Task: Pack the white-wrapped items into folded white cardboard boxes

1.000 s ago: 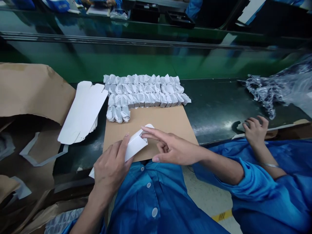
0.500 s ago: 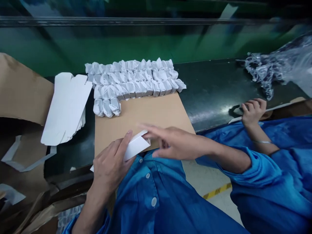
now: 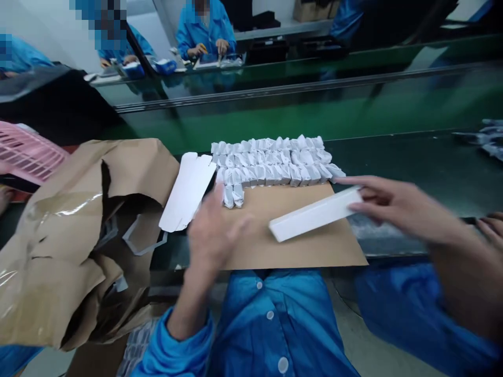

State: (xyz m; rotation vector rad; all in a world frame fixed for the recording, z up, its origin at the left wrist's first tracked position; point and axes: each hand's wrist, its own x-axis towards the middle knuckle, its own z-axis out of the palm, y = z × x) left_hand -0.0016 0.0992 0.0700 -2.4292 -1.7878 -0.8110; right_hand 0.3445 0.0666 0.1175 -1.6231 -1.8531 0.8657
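We record the person's left hand (image 3: pixel 214 230) blurred by motion, a co-worker's fingers (image 3: pixel 491 226) cut off at right, and the far white paper-wrapped packets' (image 3: pixel 271 167) contents hidden.

This is a factory work room. A long dark belt (image 3: pixel 408 149) runs just past the right hand's fingers (image 3: pixel 377 183). Far beyond those fingers, over the belt's green side (image 3: pixel 314 112), other people (image 3: pixel 205 29) in matching blue coats sit working at a long table (image 3: pixel 218 65).

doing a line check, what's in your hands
right hand gripping folded white carton; left hand open above cardboard sheet; paper-wrapped packets beyond
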